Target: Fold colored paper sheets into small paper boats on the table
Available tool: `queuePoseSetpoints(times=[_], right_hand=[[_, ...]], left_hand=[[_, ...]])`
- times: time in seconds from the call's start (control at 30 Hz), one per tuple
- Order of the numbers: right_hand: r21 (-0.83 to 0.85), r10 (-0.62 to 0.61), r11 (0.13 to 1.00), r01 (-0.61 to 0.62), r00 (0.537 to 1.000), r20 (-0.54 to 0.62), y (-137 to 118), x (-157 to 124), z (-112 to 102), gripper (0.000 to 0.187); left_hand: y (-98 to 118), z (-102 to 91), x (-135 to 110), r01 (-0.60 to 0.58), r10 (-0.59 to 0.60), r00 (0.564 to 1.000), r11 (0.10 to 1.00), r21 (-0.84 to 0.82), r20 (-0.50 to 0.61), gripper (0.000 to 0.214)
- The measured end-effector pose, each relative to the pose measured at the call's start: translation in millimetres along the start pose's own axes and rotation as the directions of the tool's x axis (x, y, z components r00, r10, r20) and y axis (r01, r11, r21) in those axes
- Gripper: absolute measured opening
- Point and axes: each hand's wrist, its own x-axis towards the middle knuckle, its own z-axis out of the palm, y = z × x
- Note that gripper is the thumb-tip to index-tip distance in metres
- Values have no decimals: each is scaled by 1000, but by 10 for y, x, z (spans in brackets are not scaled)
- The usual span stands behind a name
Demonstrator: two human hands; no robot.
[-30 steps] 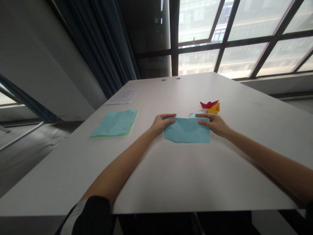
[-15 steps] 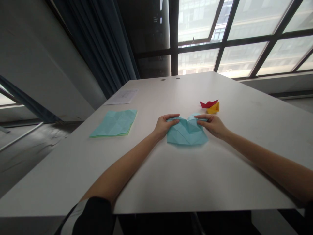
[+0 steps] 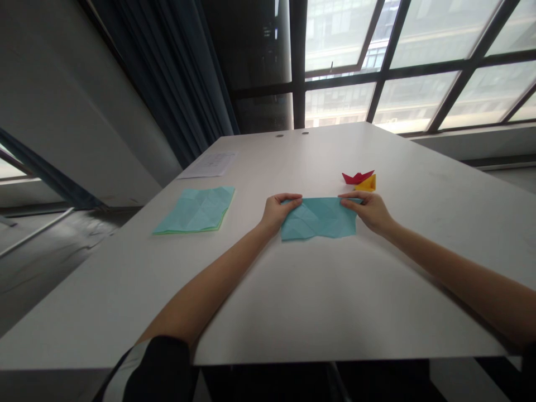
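We are holding a creased blue paper at our twelve o'clock, our left hand pinching its far edge at ten, our right hand pinching at two. A red paper boat is sitting towards one o'clock; a paper stack is lying at nine.

Folded sheet: matt paper, creased
Red origami boat: matt paper
Desk: smooth, faintly glossy
Curtain: matt cloth
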Motion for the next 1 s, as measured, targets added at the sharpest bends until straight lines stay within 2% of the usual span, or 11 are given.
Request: queuePoseSetpoints(times=[0.2, 0.37, 0.53, 0.7, 0.87, 1.0], right_hand=[[-75, -26, 997, 24, 999, -28, -65, -23, 14, 26], [-92, -20, 996, 16, 999, -48, -69, -28, 17, 27], [8, 23, 1000, -22, 999, -36, -47, -37, 41, 27], [154, 116, 981, -116, 993, 7, -47, -67, 105, 31], [287, 211, 930, -231, 972, 99, -72, -99, 161, 30], [335, 205, 907, -253, 963, 172, -103, -113, 174, 28]], left_hand=[[22, 16, -2, 44, -42, 998, 998, 51, -45, 27], [34, 20, -19, 20, -18, 999, 997, 76, -30, 26], [20, 27, -33, 35, -35, 999, 999, 1, -4, 31], [-9, 46, -41, 105, -101, 994, 986, -130, 33, 32], [6, 75, -66, 161, -147, 986, 969, -189, 82, 31], [48, 82, -88, 178, -155, 979, 965, -190, 132, 29]])
